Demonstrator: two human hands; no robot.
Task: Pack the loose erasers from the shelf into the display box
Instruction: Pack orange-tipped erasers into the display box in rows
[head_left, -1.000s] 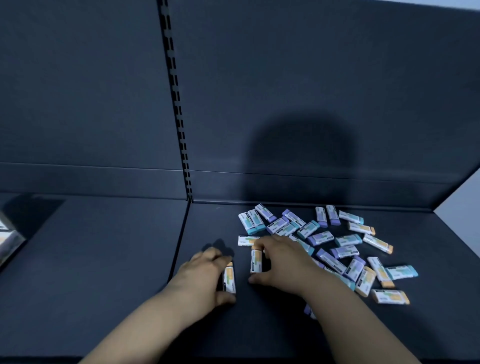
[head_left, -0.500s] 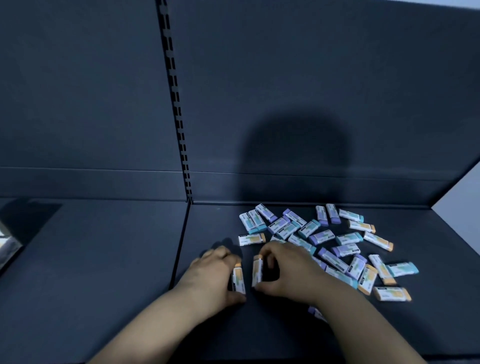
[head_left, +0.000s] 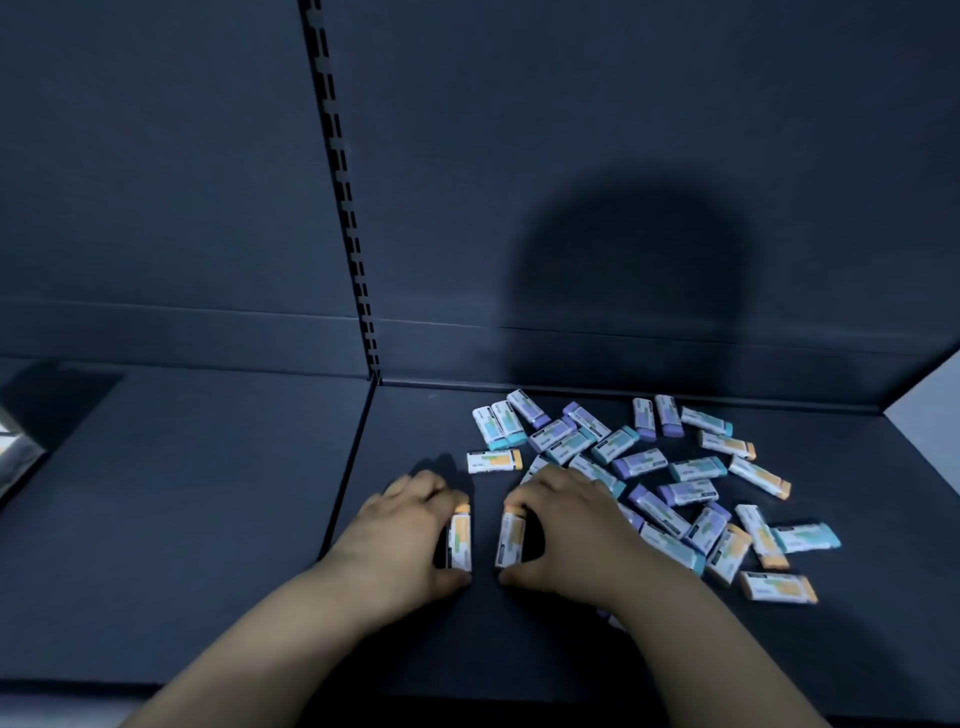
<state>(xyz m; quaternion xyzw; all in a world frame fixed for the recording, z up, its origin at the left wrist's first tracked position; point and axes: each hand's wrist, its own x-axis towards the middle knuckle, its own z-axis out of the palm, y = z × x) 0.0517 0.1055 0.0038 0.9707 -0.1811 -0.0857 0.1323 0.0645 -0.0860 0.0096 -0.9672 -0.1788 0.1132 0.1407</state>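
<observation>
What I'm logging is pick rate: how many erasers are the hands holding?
2. One orange-ended eraser in the left hand, a second orange-ended eraser in the right hand, side by side. Others may be hidden under the palms.

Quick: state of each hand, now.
Left hand: holding a small rectangular orange-tipped eraser in a white sleeve.
Right hand: holding a second orange-tipped eraser of the same kind.

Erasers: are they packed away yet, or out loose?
Out, loose. The erasers lie scattered on the dark shelf, no box around them. The left hand grips an orange-tipped eraser, the right hand another.
</observation>
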